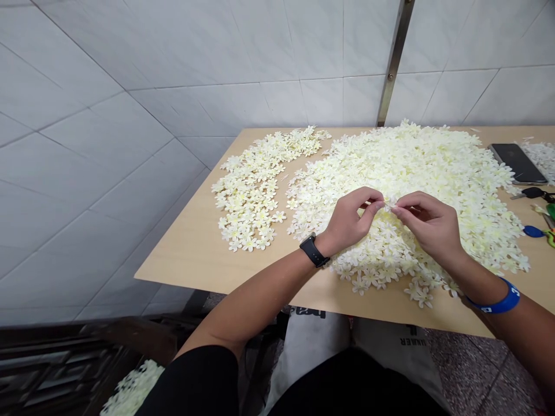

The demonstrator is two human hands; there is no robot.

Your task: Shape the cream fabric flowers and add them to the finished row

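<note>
My left hand (353, 218), with a black watch on its wrist, is closed in a pinch above the large pile of white and pale-yellow artificial flowers (407, 156). Facing it, my right hand (431, 225) pinches too, and a blue wristband (498, 297) circles that wrist. Between the two sets of fingertips is a thin, pale yellowish piece (389, 204), perhaps part of a flower; its exact shape is too small to make out. To the left lies a smaller, looser group of the same flowers (249, 196), many with their petals facing up.
Both groups lie on a light wooden table (186, 254) against a tiled wall. On the right are a black phone (518, 163), a key (531, 193), a blue tag (533, 231) and some white bits (541, 156). More flowers (134, 390) sit low at the left, below the table.
</note>
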